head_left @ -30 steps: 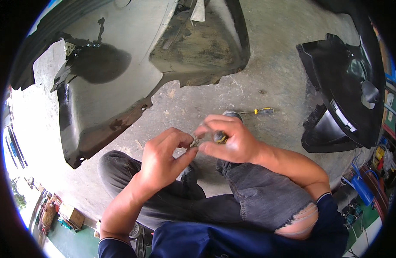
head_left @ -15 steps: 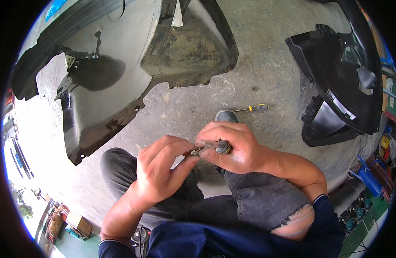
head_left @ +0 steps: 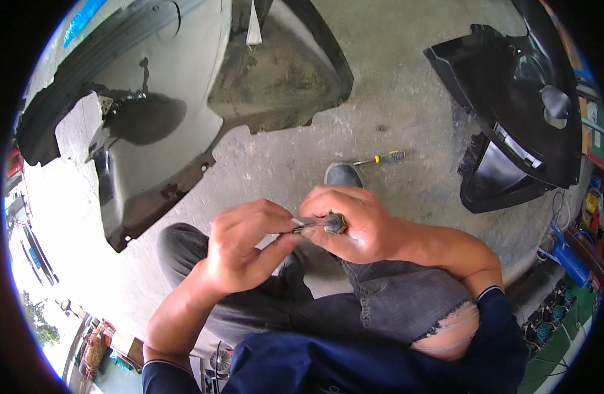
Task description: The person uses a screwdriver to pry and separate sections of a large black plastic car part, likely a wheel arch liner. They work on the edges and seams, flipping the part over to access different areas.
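In front of my lap both hands meet fingertip to fingertip. My left hand (head_left: 246, 243) pinches a small metal clip (head_left: 296, 230) between thumb and fingers; its exact shape is mostly covered. My right hand (head_left: 357, 226) is closed around a screwdriver (head_left: 335, 224), its dark, yellow-edged handle seen nearly end-on. The screwdriver's shaft runs left between thumb and forefinger toward the clip, and the fingertips hide where it ends.
A large, dirty wheel-arch liner (head_left: 154, 164) lies on the concrete floor at the left. To the right lies a cleaner black liner (head_left: 512, 118). Beyond my shoe (head_left: 344, 175) rests another screwdriver (head_left: 390, 157), yellow and black. Blue tools (head_left: 571, 262) stand at the right rim.
The clip and the screwdriver's shaft have turned slightly between my fingers. My left hand has shifted a little; both grips stay closed. The whole view has tilted slightly.
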`<state>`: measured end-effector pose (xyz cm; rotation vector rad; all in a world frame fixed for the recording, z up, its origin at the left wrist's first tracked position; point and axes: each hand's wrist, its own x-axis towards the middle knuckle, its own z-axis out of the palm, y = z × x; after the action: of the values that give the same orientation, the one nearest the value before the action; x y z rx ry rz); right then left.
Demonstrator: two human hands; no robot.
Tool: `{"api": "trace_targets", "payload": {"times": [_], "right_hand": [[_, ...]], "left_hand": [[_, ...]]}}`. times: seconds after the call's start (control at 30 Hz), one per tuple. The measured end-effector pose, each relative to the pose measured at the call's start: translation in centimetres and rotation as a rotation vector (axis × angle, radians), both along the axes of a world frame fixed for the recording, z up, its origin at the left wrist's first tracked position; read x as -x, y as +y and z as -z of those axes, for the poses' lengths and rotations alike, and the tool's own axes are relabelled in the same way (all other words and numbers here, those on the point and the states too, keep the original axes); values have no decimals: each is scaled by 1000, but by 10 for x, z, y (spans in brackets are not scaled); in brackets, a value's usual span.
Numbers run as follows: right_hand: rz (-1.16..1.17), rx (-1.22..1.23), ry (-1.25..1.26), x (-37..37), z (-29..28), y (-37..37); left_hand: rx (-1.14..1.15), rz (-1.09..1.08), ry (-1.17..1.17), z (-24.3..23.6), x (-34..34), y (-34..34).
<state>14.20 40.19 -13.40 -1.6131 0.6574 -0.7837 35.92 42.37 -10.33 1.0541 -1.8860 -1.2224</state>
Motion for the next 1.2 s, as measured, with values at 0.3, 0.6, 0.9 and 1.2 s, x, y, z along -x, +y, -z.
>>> {"api": "trace_targets", "payload": {"times": [0.3,0.6,0.9,1.2], "right_hand": [[56,103,-115,3,3,-3],[78,23,-119,-1,6,-2],[417,-378,391,39,124,-6],[476,-309,858,111,198,-36]], "left_hand": [[176,-73,-34,2,6,-5],[109,-116,-15,14,4,1],[-677,-586,165,132,25,29],[-816,-770,518,165,2,-29]]}}
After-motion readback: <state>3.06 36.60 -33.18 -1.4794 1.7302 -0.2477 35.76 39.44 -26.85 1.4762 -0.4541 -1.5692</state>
